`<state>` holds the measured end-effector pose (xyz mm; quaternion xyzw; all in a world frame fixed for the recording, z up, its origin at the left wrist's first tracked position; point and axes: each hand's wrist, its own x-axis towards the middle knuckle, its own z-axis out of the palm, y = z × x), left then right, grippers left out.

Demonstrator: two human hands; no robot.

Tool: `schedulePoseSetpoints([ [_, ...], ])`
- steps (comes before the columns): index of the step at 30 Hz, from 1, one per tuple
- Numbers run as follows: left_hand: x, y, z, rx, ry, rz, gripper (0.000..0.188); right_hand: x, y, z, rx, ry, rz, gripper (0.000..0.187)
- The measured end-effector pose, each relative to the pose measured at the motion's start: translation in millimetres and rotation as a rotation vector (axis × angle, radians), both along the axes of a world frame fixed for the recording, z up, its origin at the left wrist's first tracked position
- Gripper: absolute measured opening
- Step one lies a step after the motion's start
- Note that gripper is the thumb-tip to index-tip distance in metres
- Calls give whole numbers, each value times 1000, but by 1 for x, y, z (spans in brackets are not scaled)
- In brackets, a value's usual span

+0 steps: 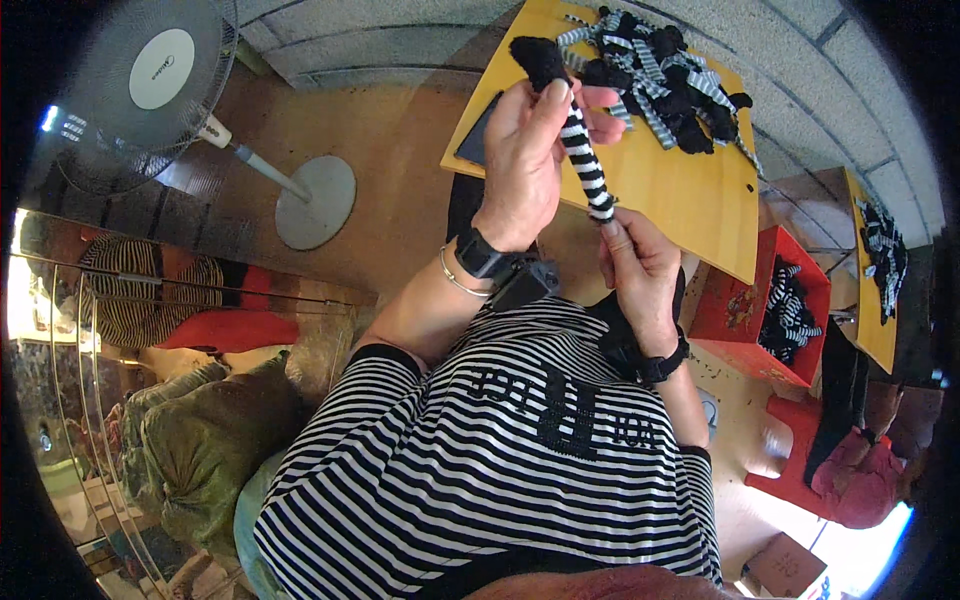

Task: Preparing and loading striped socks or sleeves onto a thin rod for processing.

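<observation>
A knitted tube (583, 150) in black and white stripes, with a black foot-like end, is stretched between my two hands over the near edge of the wooden table (680, 215). My left hand (535, 140) grips it just below the black end, thumb on top and some fingers spread behind. At the lower striped end, my right hand (642, 262) pinches the tip between thumb and fingers. On the table beyond lies a heap of similar striped and black knitted pieces (655, 75). A dark flat object (478, 130) is on the table's left side, partly behind my left hand.
A red box (735, 310) holding more striped pieces stands right of the table. Farther right, another wooden table (872, 300) carries a dark pile. A standing fan (315, 200) is at the left, with a stuffed green sack (215, 440) below it. A grey block wall runs behind.
</observation>
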<state>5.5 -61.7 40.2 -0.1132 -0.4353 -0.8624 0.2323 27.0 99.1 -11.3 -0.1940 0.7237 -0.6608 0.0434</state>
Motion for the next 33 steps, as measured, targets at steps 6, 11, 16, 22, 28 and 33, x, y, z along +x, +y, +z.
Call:
schedulePoseSetpoints([
  [6,5,0,-3,-21,-50,-49,23,-4,8,0,146,176,-86,10],
  [11,9,22,-15,-69,-84,-85,22,-9,12,6,239,349,-107,13],
  [16,9,29,-18,-72,-55,-120,20,-3,-3,4,53,113,-87,13],
  [22,0,5,-12,76,-18,-115,34,-6,0,8,-48,-93,71,16],
  [28,4,-8,-2,219,-85,-133,27,-4,8,0,-26,-169,79,11],
  [33,4,-14,-5,55,-98,-69,17,-17,23,-2,233,377,-22,14],
])
